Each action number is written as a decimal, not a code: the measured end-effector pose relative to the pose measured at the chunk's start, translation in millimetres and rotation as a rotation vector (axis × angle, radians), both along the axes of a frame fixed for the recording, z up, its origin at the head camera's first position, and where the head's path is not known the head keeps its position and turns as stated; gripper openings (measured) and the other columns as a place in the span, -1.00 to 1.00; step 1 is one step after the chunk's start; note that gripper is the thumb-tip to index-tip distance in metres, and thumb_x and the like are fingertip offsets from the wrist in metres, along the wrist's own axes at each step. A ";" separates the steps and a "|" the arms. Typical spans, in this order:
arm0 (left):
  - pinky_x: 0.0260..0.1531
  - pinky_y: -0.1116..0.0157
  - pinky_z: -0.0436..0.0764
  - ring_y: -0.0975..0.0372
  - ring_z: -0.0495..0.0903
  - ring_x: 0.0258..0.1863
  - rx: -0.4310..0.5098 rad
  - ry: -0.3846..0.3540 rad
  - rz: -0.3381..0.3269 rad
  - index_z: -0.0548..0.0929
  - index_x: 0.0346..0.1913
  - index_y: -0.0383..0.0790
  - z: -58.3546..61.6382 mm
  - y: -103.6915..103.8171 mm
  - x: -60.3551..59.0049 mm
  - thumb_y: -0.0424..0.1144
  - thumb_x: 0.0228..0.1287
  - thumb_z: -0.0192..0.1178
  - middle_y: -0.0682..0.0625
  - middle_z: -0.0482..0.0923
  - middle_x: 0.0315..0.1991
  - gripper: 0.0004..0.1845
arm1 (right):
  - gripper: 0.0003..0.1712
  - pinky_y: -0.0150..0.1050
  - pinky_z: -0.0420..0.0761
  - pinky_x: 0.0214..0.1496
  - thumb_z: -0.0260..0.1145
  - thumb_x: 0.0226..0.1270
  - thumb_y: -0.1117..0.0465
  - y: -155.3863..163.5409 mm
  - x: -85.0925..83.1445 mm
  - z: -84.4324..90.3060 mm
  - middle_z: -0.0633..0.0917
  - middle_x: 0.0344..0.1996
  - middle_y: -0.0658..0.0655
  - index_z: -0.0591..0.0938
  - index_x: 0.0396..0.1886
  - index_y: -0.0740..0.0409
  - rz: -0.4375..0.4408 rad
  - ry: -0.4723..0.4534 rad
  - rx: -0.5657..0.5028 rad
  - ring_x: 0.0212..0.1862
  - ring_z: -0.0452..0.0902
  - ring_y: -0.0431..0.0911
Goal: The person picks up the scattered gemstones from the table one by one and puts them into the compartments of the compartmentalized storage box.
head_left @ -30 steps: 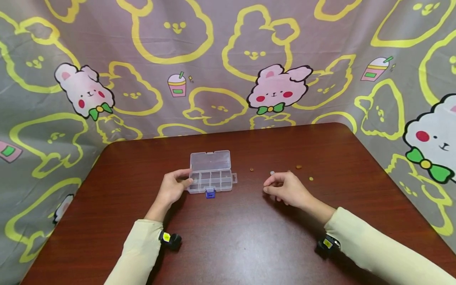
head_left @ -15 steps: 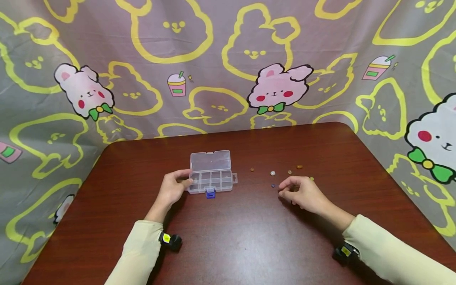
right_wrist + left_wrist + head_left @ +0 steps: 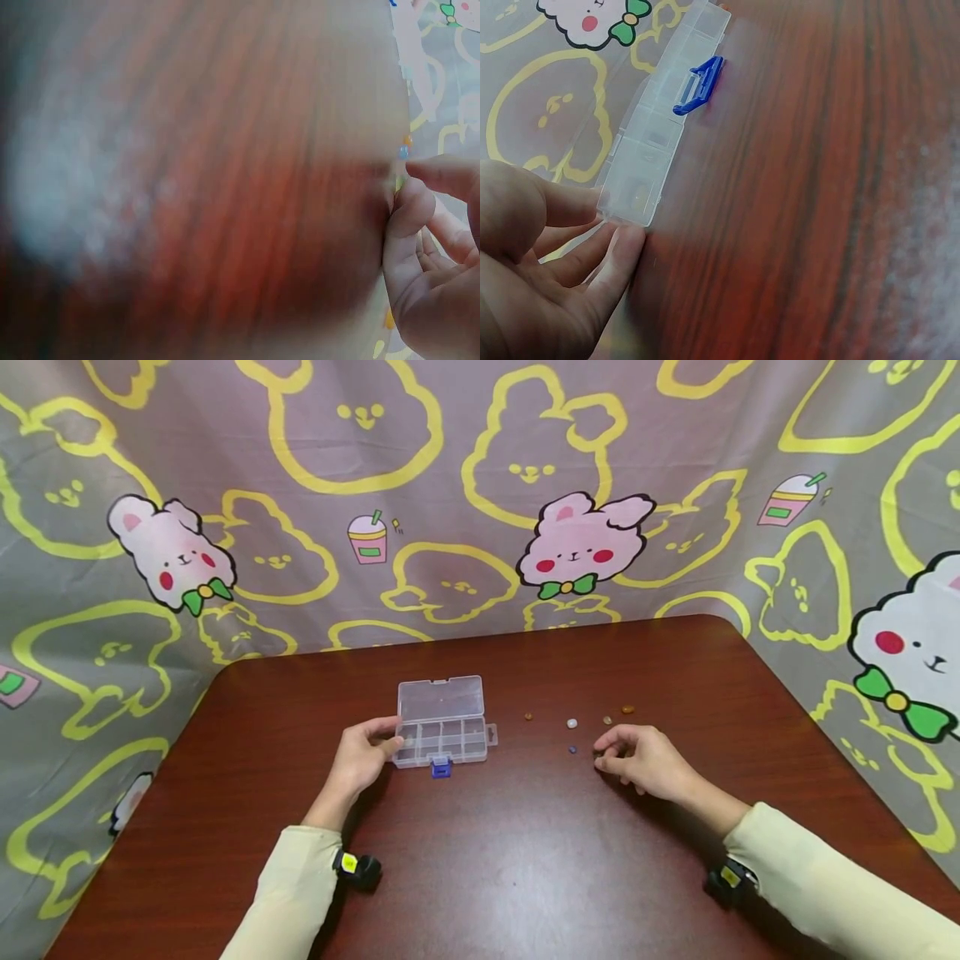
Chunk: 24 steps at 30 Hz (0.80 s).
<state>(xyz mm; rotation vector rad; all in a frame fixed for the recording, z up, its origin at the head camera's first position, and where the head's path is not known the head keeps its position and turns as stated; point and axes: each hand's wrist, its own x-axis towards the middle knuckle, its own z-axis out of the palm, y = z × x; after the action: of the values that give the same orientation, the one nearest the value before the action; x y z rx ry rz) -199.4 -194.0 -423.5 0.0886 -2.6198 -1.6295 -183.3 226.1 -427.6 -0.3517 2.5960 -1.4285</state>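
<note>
A grey-pink cloth [image 3: 330,452] with yellow outlines, rabbits in green bows and pink cups hangs behind and at both sides of my table [image 3: 450,868], whose top is dark reddish wood. My pale yellow sleeves reach in from the near edge, the right sleeve [image 3: 825,872] and the left sleeve [image 3: 288,877]. The clear compartment box [image 3: 468,757] lies left of the table's middle, its lid [image 3: 441,699] tipped back open on the far side.

My hands are well apart. My left hand [image 3: 360,756] grips the box's left end, thumb at the near corner and fingers at the end behind it. My right hand [image 3: 647,760] is bent low over the table, thumb and forefinger brought close about a tiny yellow-green piece [image 3: 400,182]; I cannot tell whether they pinch it. Each wrist wears a black camera, the right camera [image 3: 727,881] and the left camera [image 3: 363,870].

A blue latch [image 3: 441,768] sits on the box's near side. Of the small loose pieces between the box and my right hand and just beyond it, the oblong orange piece [image 3: 627,709] is farthest right; then come the white piece [image 3: 572,723], the amber piece [image 3: 607,721], the brown-orange piece [image 3: 528,717] nearest the box, and the blue piece [image 3: 573,750], just left of my right fingertips.
</note>
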 end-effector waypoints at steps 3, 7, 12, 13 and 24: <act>-0.40 0.49 0.55 0.21 0.60 -0.32 -0.001 -0.001 0.003 0.62 0.16 -0.48 -0.6 0.1 -0.6 -0.54 0.30 0.24 -0.36 0.61 0.04 -0.64 | -0.83 -0.17 0.51 -0.74 0.44 0.21 0.35 0.9 -1.3 -0.7 0.63 -0.47 0.10 0.67 -0.19 0.22 0.004 -0.015 0.003 -0.65 0.47 -0.07; -0.40 0.50 0.55 0.23 0.59 -0.34 0.004 0.006 0.000 0.62 0.15 -0.50 -1.0 0.1 -0.4 -0.54 0.29 0.24 -0.37 0.62 0.04 -0.64 | -0.81 -0.18 0.51 -0.73 0.44 0.21 0.35 1.5 -2.1 0.0 0.62 -0.50 0.10 0.67 -0.19 0.24 0.017 -0.014 0.005 -0.64 0.47 -0.09; -0.39 0.50 0.56 0.25 0.60 -0.34 0.002 0.006 -0.001 0.62 0.15 -0.50 -0.9 0.4 -0.2 -0.54 0.29 0.24 -0.37 0.62 0.04 -0.64 | -0.82 -0.19 0.50 -0.74 0.44 0.21 0.36 0.7 -2.7 0.7 0.60 -0.53 0.09 0.68 -0.19 0.26 0.023 -0.014 0.016 -0.66 0.45 -0.10; -0.39 0.49 0.56 0.24 0.60 -0.33 0.000 0.006 0.000 0.62 0.15 -0.50 -1.0 0.3 -0.3 -0.54 0.29 0.24 -0.37 0.62 0.05 -0.64 | -0.83 -0.19 0.50 -0.74 0.44 0.21 0.36 0.4 -2.9 0.7 0.60 -0.54 0.09 0.68 -0.20 0.26 0.023 -0.016 0.018 -0.67 0.44 -0.10; -0.39 0.50 0.55 0.23 0.61 -0.32 -0.006 0.007 0.005 0.63 0.15 -0.48 -0.2 0.7 0.0 -0.54 0.29 0.24 -0.36 0.62 0.05 -0.64 | -0.89 -0.19 0.50 -0.74 0.43 0.23 0.37 -1.5 -2.7 2.2 0.57 -0.58 0.06 0.69 -0.25 0.24 0.013 -0.012 0.048 -0.69 0.42 -0.11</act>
<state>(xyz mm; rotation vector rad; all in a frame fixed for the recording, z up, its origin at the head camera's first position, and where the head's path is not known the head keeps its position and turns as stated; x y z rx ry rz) -199.4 -193.2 -423.7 0.0880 -2.6169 -1.6175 -186.0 224.6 -425.4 -0.3513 2.6090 -1.3568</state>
